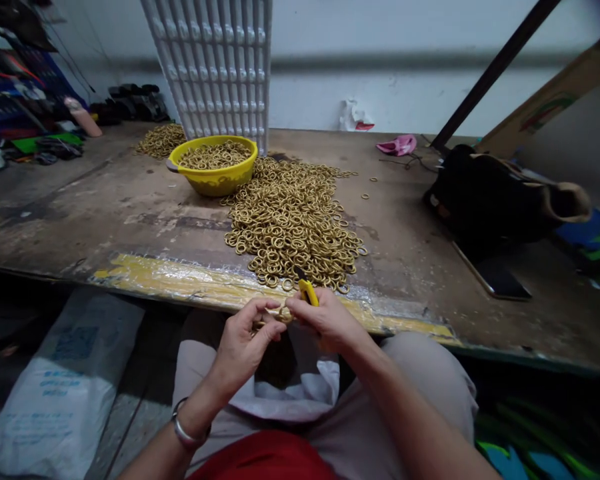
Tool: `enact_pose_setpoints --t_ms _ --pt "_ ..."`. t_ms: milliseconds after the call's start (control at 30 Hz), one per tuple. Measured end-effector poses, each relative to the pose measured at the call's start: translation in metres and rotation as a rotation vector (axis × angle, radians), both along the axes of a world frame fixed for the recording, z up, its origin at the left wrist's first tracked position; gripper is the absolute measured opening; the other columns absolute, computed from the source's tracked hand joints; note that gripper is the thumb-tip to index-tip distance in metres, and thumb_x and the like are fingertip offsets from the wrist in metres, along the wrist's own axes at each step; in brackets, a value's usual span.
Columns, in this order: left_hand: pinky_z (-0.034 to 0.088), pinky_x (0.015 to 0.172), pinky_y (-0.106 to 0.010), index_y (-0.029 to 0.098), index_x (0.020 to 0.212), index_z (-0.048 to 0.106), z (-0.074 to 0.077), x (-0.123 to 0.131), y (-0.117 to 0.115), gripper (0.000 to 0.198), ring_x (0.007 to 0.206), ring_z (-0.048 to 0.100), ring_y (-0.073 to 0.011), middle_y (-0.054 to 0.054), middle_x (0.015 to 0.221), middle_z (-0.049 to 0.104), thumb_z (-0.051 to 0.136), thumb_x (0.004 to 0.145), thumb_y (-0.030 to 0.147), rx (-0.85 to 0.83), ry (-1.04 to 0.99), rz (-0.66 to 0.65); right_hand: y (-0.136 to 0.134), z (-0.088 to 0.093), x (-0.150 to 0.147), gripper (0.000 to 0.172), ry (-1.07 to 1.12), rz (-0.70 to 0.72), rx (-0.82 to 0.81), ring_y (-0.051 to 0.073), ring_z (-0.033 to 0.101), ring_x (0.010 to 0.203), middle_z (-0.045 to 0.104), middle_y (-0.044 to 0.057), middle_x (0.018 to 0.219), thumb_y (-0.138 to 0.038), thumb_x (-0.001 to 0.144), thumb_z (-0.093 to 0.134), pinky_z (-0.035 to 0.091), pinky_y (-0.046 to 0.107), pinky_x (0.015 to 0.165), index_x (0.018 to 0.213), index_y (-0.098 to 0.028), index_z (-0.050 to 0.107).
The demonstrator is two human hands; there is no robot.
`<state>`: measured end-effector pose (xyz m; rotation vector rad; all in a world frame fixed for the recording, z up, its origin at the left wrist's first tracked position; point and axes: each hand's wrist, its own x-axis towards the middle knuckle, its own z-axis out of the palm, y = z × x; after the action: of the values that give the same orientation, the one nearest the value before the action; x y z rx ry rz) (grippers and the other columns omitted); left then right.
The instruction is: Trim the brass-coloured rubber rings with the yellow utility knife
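Observation:
My left hand [253, 330] is closed around a few brass-coloured rings [260, 325], partly hidden by the fingers. Close against it, my right hand [330, 320] grips a yellow utility knife [308, 292], its dark blade pointing up and away from me. One ring [284, 311] shows between the two hands, where the right fingertips meet it. Just beyond the hands spreads a large heap of the same rings [295, 220]. Below them an open white sack [290, 403] sits between my knees, its inside dark.
A yellow basin [215, 177] full of rings stands at the heap's left, before a grey ribbed panel [215, 73]. Another ring pile [160, 140] lies behind. To the right are a phone [500, 283] and a black bag [485, 193]. Yellow tape [155, 277] covers the table edge.

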<state>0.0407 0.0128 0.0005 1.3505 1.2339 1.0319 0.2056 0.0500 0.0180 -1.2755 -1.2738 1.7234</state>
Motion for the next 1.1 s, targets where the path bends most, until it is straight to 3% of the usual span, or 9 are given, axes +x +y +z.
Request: enact_pose_setpoints --t_ms 133,233,400,500,600,800,900,1000,1100 --pt "0.047 0.075 -0.024 0.02 0.095 0.064 -0.005 0.002 -0.005 0.013 0.08 0.063 -0.0167 -0.004 0.09 0.069 0.066 0.082 0.023 0.173 0.19 -0.049 -0.003 -0.001 -0.001 0.032 0.1 -0.032 -0.111 0.003 0.025 0.036 0.034 -0.01 0.046 -0.042 0.071 0.062 0.019 0.018 0.035 0.063 -0.02 0.04" --pt "0.046 0.079 -0.026 0.02 0.094 0.065 -0.009 0.003 -0.007 0.01 0.085 0.063 -0.0187 -0.005 0.091 0.069 0.061 0.085 0.022 0.285 0.293 -0.087 -0.004 -0.003 -0.002 0.03 0.127 -0.028 -0.185 0.003 0.029 0.035 0.037 -0.01 0.047 -0.04 0.069 0.063 0.022 0.016 0.034 0.064 -0.019 0.043" --pt "0.044 0.078 -0.025 0.019 0.089 0.064 -0.011 0.002 -0.004 0.007 0.083 0.061 -0.0174 -0.005 0.088 0.067 0.059 0.086 0.022 0.219 0.25 -0.108 -0.004 -0.01 -0.004 0.03 0.138 -0.023 -0.244 0.003 0.031 0.035 0.038 -0.01 0.048 -0.039 0.069 0.063 0.024 0.015 0.033 0.064 -0.02 0.041" --pt "0.041 0.058 -0.02 0.017 0.084 0.059 -0.012 0.001 -0.001 0.011 0.061 0.053 -0.0111 -0.002 0.075 0.063 0.059 0.086 0.028 -0.008 0.043 -0.109 -0.003 -0.015 -0.005 0.029 0.068 -0.044 -0.116 0.003 0.03 0.037 0.036 -0.01 0.048 -0.041 0.073 0.06 0.023 0.015 0.035 0.064 -0.02 0.041" --pt "0.024 0.04 -0.016 0.016 0.085 0.054 -0.012 -0.003 0.002 0.024 0.043 0.037 -0.0047 0.0 0.068 0.061 0.063 0.082 0.038 -0.272 -0.222 -0.11 -0.003 -0.017 -0.006 0.022 0.023 -0.039 0.05 0.004 0.034 0.043 0.042 -0.008 0.055 -0.038 0.076 0.059 0.027 0.015 0.04 0.072 -0.017 0.051" --pt "0.021 0.036 -0.013 0.014 0.081 0.053 -0.013 -0.01 0.003 0.039 0.041 0.035 -0.0014 0.0 0.068 0.059 0.078 0.069 0.041 -0.55 -0.564 -0.134 -0.004 -0.015 -0.007 0.024 -0.01 0.13 0.157 0.008 0.043 0.054 0.057 -0.001 0.065 -0.036 0.083 0.052 0.033 0.018 0.05 0.076 -0.015 0.06" --pt "0.021 0.036 -0.012 0.013 0.08 0.054 -0.012 -0.011 0.002 0.038 0.042 0.036 -0.0008 -0.001 0.07 0.059 0.08 0.067 0.038 -0.578 -0.623 -0.129 -0.008 -0.015 -0.006 0.022 -0.168 0.093 0.339 0.01 0.049 0.06 0.058 0.0 0.068 -0.03 0.086 0.048 0.037 0.021 0.057 0.075 -0.015 0.06" --pt "0.023 0.037 -0.012 0.013 0.078 0.053 -0.01 -0.012 0.001 0.038 0.044 0.039 -0.0018 -0.001 0.07 0.059 0.081 0.067 0.037 -0.515 -0.622 -0.053 -0.014 -0.016 -0.005 0.013 -0.507 0.075 0.64 0.013 0.053 0.069 0.061 0.002 0.074 -0.013 0.08 0.048 0.037 0.023 0.065 0.08 -0.016 0.061" --pt "0.024 0.037 -0.012 0.015 0.075 0.05 -0.007 -0.011 -0.001 0.041 0.045 0.039 -0.0029 0.002 0.064 0.054 0.081 0.065 0.039 -0.442 -0.587 0.029 -0.019 -0.02 -0.006 0.026 -0.78 0.141 0.764 0.016 0.058 0.078 0.065 0.004 0.086 -0.005 0.074 0.049 0.038 0.024 0.069 0.092 -0.017 0.062"
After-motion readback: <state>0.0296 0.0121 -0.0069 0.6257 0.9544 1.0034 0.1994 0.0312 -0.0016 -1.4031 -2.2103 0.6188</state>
